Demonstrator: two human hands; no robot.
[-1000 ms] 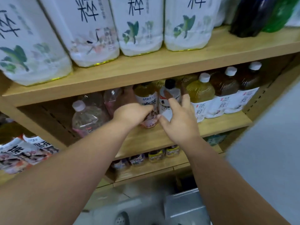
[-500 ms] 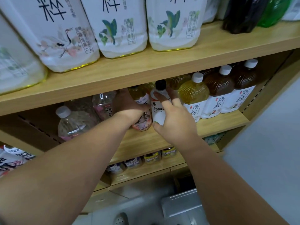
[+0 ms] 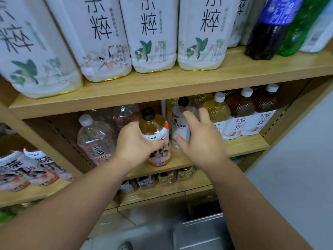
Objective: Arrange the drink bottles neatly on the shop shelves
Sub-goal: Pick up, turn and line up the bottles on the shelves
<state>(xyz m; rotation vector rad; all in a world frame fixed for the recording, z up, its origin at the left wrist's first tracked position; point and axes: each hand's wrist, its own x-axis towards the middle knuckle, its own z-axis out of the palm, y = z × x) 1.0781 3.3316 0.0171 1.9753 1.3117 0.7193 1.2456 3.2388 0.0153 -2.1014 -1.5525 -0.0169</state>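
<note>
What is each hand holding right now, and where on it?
The left hand grips the amber tea bottle around its middle. The right hand is open by the white bottle; no grip shows.

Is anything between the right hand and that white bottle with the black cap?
Nothing visible. The right hand is already at the white bottle, fingers spread across its right side and thumb low on its front. The amber bottle in the left hand stands just beside it.

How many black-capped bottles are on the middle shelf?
2: the amber bottle in the left hand, and the white bottle by the right hand. Others may hide behind.
</note>
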